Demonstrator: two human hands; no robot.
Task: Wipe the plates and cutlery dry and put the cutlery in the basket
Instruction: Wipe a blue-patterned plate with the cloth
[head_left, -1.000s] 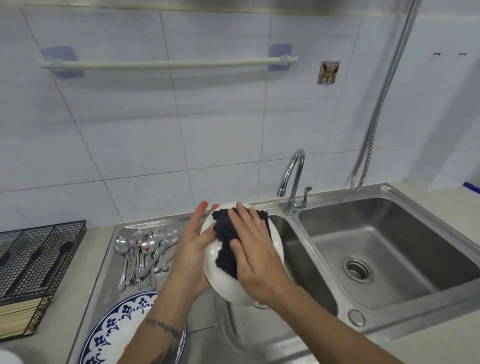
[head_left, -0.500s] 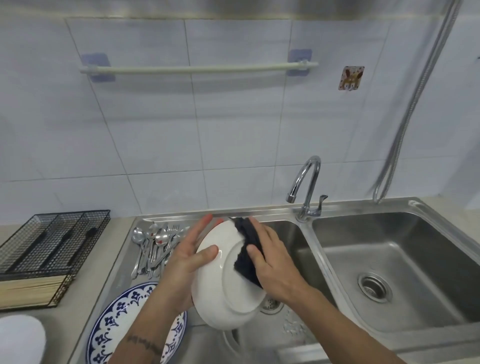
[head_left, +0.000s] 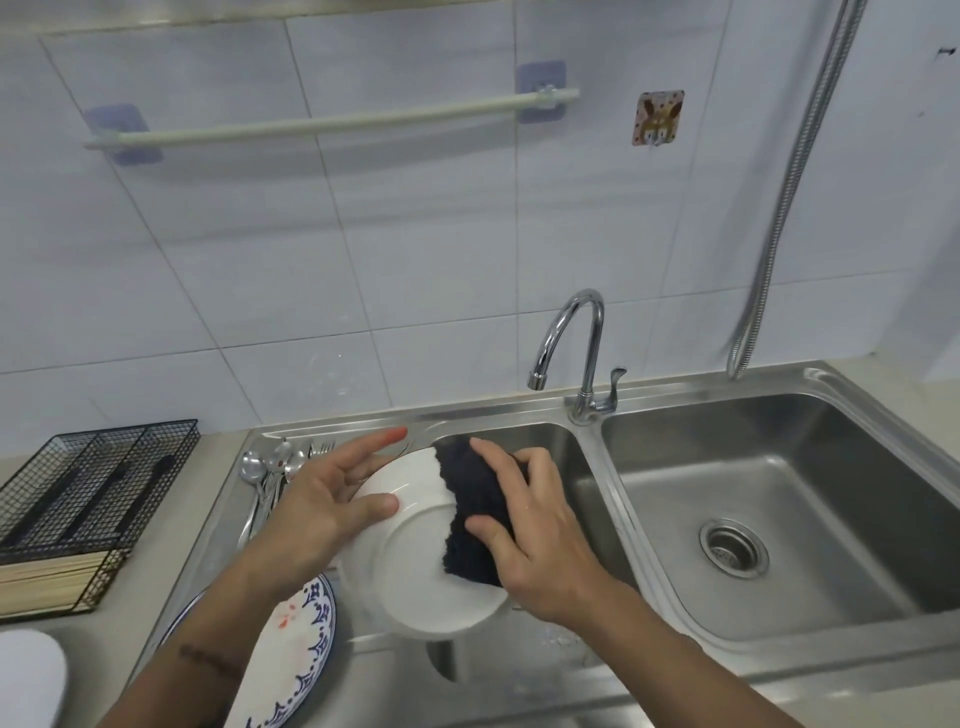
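The left hand (head_left: 324, 506) held a round white ceramic plate (head_left: 415, 566) tilted above the left basin of the stainless-steel double sink (head_left: 779, 519), thumb laid across the plate's face and fingers extended along its far rim. The right hand (head_left: 535, 530) pressed a dark, nubbly cloth (head_left: 475, 512) against the plate's right half, fingers spread over the cloth and thumb bearing on its lower edge. A bundle of metal spoons and forks (head_left: 270, 473) lay on the steel drainboard behind the left hand, apart from the black wire basket (head_left: 88, 478), which stood on the counter (head_left: 171, 519) at far left with dark-handled items in it. A blue-patterned white plate (head_left: 296, 660) rested flat on the drainboard below the held plate.

Judged risks: the plate was supported by 1 hand at one edge, so hard wiping pressure from the right could lever it out of the grip and drop it into the basin or onto the patterned plate. A wet glaze would make that slip likelier. Lowering the plate carelessly could also chip it against the sink rim.
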